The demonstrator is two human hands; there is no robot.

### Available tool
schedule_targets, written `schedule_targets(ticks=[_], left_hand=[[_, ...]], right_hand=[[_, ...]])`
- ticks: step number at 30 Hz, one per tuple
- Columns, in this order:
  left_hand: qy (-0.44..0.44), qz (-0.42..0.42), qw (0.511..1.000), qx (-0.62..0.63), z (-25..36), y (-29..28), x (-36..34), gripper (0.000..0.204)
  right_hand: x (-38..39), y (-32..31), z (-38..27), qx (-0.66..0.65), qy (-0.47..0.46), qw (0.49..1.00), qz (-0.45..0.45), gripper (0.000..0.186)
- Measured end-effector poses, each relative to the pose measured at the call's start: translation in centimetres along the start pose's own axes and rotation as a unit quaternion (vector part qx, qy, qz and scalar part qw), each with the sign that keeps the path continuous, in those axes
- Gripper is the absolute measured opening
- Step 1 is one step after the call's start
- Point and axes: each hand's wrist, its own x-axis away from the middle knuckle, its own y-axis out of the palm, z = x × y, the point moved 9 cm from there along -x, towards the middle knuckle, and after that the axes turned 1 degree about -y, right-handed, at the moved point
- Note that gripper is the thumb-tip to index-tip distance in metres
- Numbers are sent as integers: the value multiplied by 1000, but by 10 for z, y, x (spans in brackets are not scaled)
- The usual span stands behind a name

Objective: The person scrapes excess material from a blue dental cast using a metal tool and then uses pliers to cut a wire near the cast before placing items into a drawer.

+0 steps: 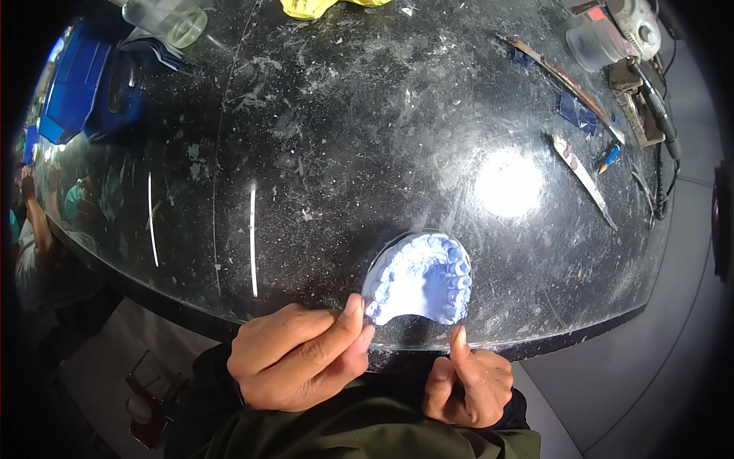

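L hand (302, 356): grip narrow, thumb + index pinching the L end of the dental cast (419, 279)
Cast spot: just R of + slightly ahead of L grip, U-shaped, pale blue, teeth up
R hand (475, 386): index out by cast's R end, other fingers curled; can't tell if touching
Counter (329, 153): black, scuffed, spreads ahead of both grips
Flat tool (582, 182): well ahead + R of R grip
Blue bin (74, 86): far ahead + L of L grip, tbh
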Motion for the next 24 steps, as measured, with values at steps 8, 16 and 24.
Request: schedule_targets(ticks=[8,16,24], left_hand=[[24,26,999,-15,2,-1,3,32],[7,56,998,-25,0,-2,4,27],[16,77,996,-30,3,-5,6,22]], right_hand=[[1,4,1,7,29,1000,-8,42],[-4,4,0,48,99,993,-45,45],[0,1,6,20,128,991,-39,43]])
